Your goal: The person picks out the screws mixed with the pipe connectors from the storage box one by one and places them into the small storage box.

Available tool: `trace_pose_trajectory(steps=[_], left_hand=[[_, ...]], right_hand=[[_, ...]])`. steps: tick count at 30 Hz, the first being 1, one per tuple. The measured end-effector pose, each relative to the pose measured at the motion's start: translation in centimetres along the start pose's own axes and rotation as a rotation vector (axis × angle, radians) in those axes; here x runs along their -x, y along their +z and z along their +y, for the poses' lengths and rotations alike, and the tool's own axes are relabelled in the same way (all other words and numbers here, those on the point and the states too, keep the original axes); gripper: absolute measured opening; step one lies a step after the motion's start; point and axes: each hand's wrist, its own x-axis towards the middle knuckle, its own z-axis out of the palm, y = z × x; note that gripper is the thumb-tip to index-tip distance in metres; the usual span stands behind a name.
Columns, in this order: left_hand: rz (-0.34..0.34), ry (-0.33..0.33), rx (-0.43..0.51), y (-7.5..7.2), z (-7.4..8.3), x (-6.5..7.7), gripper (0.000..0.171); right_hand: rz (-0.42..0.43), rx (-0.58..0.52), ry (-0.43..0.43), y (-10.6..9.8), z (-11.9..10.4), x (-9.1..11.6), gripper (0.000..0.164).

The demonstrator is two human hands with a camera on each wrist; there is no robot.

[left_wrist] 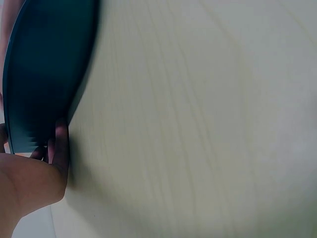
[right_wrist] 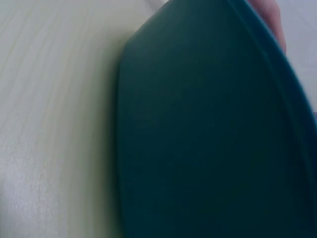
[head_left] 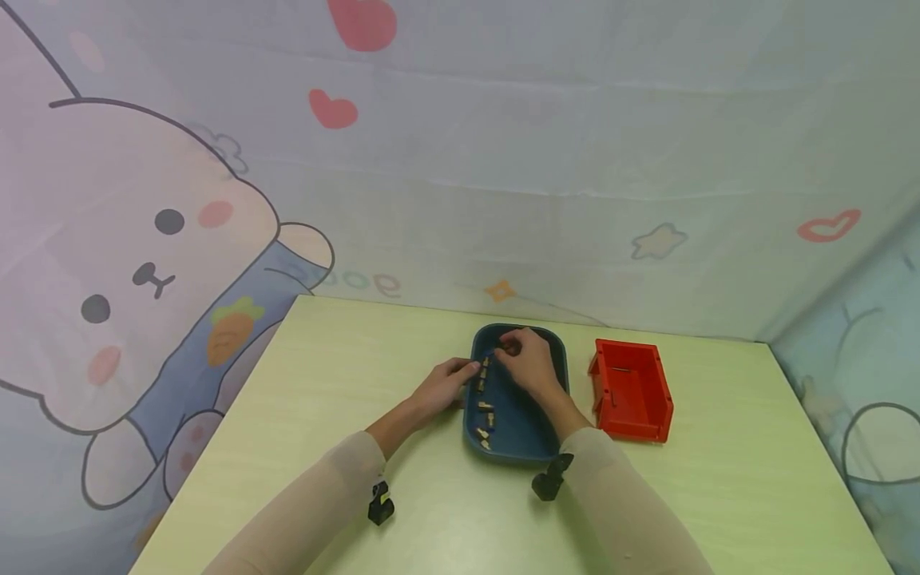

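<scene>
A dark blue tray stands on the table, with several small brass-coloured fittings in a rough line along its left side. My left hand grips the tray's left rim, thumb at the top edge and fingers against the outer wall, as the left wrist view also shows. Inside the far part of the tray, my right hand has its fingers curled and pinches a small fitting with a blue end, mostly hidden by the fingertips. The right wrist view shows mainly the tray's outer wall.
To the right of the tray stands a red plastic bin with a few thin small pieces inside. The pale wooden table meets a printed cloth backdrop at its far edge.
</scene>
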Motion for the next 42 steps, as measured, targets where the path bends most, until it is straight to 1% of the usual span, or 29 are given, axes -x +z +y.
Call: trace_pose_trajectory(steps=[6, 12, 19, 24, 33, 42], left_hand=[[-0.005, 0.004, 0.001, 0.16, 0.14, -0.01, 0.059], [0.002, 0.011, -0.004, 0.25, 0.33, 0.13, 0.06], [0.003, 0.008, -0.004, 0.22, 0.27, 0.06, 0.059], [0.006, 0.007, -0.015, 0.1, 0.09, 0.03, 0.06], [0.009, 0.002, 0.002, 0.0, -0.16, -0.01, 0.056], [0.007, 0.007, -0.005, 0.02, -0.2, 0.05, 0.057]], right_hand=[[-0.038, 0.045, -0.014, 0.08, 0.15, 0.32, 0.022], [-0.05, 0.075, 0.005, 0.19, 0.23, 0.35, 0.023], [-0.077, 0.126, 0.019, 0.31, 0.36, 0.08, 0.025], [-0.094, 0.158, 0.015, 0.58, 0.51, -0.04, 0.028], [-0.111, 0.193, -0.003, 0.82, 0.58, -0.18, 0.03], [-0.108, 0.201, -0.02, 0.72, 0.38, -0.14, 0.03]])
